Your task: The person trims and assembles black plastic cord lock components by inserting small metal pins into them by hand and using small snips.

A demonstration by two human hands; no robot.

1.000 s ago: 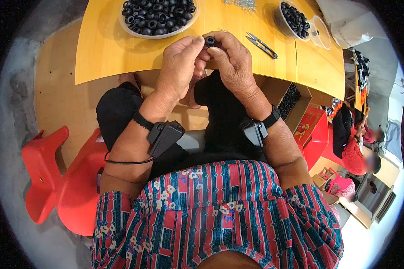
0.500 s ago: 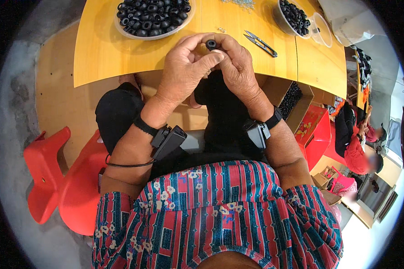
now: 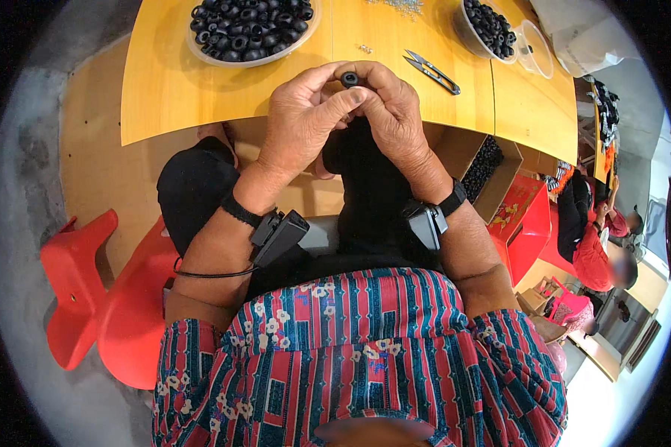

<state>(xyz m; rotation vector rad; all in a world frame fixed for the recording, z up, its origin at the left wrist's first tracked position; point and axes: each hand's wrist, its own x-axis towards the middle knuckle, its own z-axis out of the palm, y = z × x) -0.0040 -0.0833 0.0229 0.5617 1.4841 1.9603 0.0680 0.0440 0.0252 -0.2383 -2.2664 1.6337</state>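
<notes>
Between the fingertips of both hands sits a small black ring-shaped piece (image 3: 350,78), its hole facing up. My left hand (image 3: 303,112) is closed, thumb and forefinger pinching at the piece. Closed on its other side, my right hand (image 3: 392,108) has its thumb and fingers against it too. The two thumbs nearly meet below it; the other fingertips are partly hidden. Just beyond the hands, a few tiny shiny bits (image 3: 365,48) lie on the yellow table (image 3: 164,97). To their right rest black thread snips (image 3: 432,72).
A clear tub of black ring pieces (image 3: 252,62) stands far left, a smaller tub (image 3: 466,33) far right beside a clear lid (image 3: 534,48). Small clear beads (image 3: 402,6) lie at the back. Under the table is a cardboard box (image 3: 492,190). Red chairs (image 3: 130,320) stand left; people (image 3: 595,257) sit right.
Both hands remain pinched at the black ring piece, with only a slight shift of the fingers. The view has moved a little.
</notes>
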